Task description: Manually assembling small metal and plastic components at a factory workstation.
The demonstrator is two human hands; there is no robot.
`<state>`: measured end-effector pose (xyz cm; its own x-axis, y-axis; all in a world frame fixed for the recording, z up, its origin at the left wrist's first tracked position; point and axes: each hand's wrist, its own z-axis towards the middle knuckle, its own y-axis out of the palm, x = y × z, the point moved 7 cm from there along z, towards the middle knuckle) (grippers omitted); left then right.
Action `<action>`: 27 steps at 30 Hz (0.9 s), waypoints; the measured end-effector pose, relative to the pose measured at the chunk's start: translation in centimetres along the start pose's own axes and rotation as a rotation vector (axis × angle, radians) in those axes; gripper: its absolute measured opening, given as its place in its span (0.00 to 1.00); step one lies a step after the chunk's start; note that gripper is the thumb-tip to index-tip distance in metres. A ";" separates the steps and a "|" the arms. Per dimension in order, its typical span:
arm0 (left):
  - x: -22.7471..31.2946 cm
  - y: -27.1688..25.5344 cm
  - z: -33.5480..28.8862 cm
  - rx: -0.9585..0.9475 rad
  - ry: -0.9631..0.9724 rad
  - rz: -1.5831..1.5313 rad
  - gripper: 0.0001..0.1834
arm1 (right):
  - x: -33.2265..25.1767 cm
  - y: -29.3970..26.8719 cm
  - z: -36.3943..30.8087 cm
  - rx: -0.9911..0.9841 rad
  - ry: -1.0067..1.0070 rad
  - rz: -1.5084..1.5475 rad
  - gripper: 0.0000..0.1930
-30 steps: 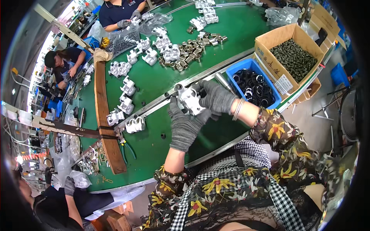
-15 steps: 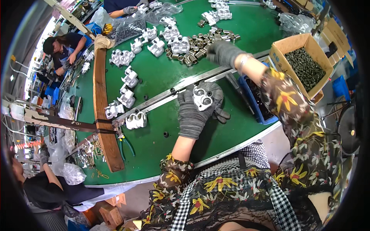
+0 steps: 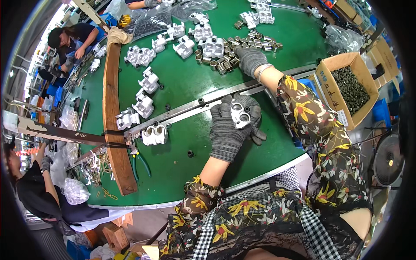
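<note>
My left hand (image 3: 226,136), in a grey knit glove, holds a silver cast brake caliper (image 3: 240,115) above the near part of the green bench. The two round bores of the caliper face up, and a small black piece sits at its edge. My right hand (image 3: 253,61), gloved too, reaches across the metal rail to a pile of shiny metal pistons (image 3: 223,66). Its fingers curl down together at the pile's right side; the fingertips are hidden, so what they hold cannot be made out. Another caliper (image 3: 154,134) lies left of my left hand.
More calipers (image 3: 143,104) stand in a line beyond the rail (image 3: 182,113). A wooden beam (image 3: 113,108) crosses at left, with green-handled pliers (image 3: 141,164) beside it. A cardboard box (image 3: 323,84) of small dark parts stands at right. Other people work at left and far side.
My right hand has moved a little left and in against the piston pile. The right forearm now covers most of the blue tray. My left hand still holds the caliper; the view has shifted slightly.
</note>
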<state>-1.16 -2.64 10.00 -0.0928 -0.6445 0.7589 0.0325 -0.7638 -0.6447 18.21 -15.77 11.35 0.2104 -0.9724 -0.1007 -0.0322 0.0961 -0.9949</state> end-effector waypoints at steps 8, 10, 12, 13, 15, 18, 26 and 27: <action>0.1 0.0 -0.1 0.036 0.012 0.015 0.54 | -2.1 2.0 1.6 -0.023 0.091 -0.068 0.12; 0.1 -0.2 -0.4 0.044 0.025 0.034 0.54 | -2.9 1.8 1.4 -0.052 0.070 -0.092 0.12; 0.0 -0.4 -0.6 0.041 -0.024 0.013 0.54 | -2.9 1.7 1.4 -0.074 0.093 -0.099 0.13; 0.0 -0.5 -0.7 0.043 -0.023 0.014 0.54 | -2.8 2.0 1.5 -0.072 0.091 -0.099 0.13; 0.1 -0.1 -0.7 0.025 -0.026 0.017 0.54 | -1.4 2.0 1.5 -0.040 0.137 -0.092 0.13; 0.2 0.2 -0.4 0.034 -0.017 -0.026 0.54 | 1.1 2.1 1.3 -0.110 0.130 -0.014 0.15; 0.1 -0.6 0.4 0.059 0.009 -0.043 0.53 | -1.2 -0.6 0.1 -0.034 -0.144 -0.047 0.14; -0.1 -0.8 0.3 0.069 0.012 -0.038 0.53 | -1.3 -1.0 -0.3 -0.026 -0.150 -0.046 0.14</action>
<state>-0.89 -2.01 10.45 -0.1075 -0.6145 0.7815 0.0967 -0.7888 -0.6070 17.67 -14.71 12.45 0.3559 -0.9328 -0.0575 -0.0437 0.0449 -0.9980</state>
